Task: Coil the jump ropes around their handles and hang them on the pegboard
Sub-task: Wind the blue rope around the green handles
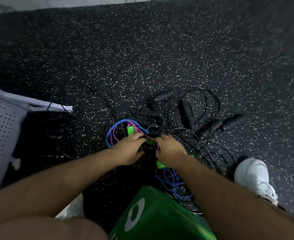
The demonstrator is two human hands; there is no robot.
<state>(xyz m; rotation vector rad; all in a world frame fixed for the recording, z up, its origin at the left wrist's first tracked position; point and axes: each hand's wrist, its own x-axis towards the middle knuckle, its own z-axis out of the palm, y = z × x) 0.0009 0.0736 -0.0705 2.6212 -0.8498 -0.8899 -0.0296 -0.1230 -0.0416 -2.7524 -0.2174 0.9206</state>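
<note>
Left hand (pixel 129 149) and right hand (pixel 170 149) each seem to pinch the blue-and-pink braided jump rope (pixel 111 135) at its bright green plastic handles (pixel 130 130), low over the black speckled rubber floor (pixel 142 49); wraps need to go on snug and even.

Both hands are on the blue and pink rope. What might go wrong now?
The blue and pink rope gripped by the left hand and right hand touches the tangled black ropes; lifting may drag them along. More blue cord trails under the right arm and might snag. Thin cords lie near the white shoe; a step may catch them.
</note>
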